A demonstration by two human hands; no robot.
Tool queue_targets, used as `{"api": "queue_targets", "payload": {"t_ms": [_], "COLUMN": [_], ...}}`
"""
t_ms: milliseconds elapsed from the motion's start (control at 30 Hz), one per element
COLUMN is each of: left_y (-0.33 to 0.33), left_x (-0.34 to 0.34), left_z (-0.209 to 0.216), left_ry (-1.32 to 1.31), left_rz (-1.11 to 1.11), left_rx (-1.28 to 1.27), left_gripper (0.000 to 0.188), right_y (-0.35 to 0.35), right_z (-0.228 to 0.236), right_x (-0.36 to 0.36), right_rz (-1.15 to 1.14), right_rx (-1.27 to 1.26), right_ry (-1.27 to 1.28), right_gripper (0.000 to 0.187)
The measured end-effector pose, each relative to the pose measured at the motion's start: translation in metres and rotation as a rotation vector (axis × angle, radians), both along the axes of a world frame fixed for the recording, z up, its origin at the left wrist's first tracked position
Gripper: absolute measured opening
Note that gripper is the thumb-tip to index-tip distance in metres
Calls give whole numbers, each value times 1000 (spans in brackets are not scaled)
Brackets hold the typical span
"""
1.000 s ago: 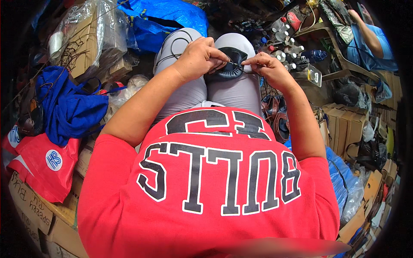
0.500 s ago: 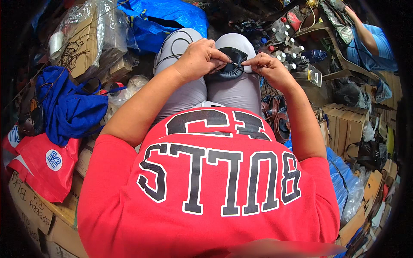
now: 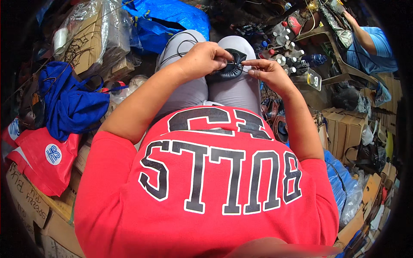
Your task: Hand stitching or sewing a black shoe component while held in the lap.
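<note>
A black leather shoe (image 3: pixel 230 74) with gathered stitches along its rounded edge rests on my right thigh, partly hidden by my fingers. At its upper left, my left hand (image 3: pixel 210 58) is closed, its thumb and index finger pinching what looks like a thin black cord. From the right, my right hand (image 3: pixel 270 74) pinches a dark strand close to the stitches, its thumb and index finger together. Loops of black cord (image 3: pixel 183 42) lie over my left knee and run toward my left hand. Whether a needle is held is too small to tell.
Several capped bottles (image 3: pixel 284 41) stand beyond my right knee, near a plastic chair (image 3: pixel 329 33) and another person's arm (image 3: pixel 365 38). At left lie a blue cloth bag (image 3: pixel 73 103) and a red plastic bag (image 3: pixel 47 163). Cardboard (image 3: pixel 344 124) is stacked at right.
My right hand has shifted slightly down and right, and a dark strand now shows at its fingertips. My left hand has risen a little off the shoe's edge.
</note>
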State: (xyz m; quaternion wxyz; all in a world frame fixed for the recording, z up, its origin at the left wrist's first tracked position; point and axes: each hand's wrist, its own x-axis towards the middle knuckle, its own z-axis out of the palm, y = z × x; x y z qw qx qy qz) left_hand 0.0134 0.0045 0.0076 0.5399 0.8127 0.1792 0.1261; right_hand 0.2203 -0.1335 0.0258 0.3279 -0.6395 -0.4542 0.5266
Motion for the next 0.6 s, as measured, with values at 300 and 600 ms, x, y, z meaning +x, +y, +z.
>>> {"api": "queue_targets", "payload": {"t_ms": [300,600], "left_y": [-6,-8], "left_x": [22,26], "left_z": [-27,-16], "left_ry": [-12,0], "left_rz": [56,36], "left_rx": [-350,-186], "left_gripper": [17,10], "right_y": [5,7], "right_z": [-9,3], "right_x": [-9,-17], "right_rz": [-142,-75], "right_rx": [13,94], "right_ry": [223,-121], "right_gripper": [27,12]}}
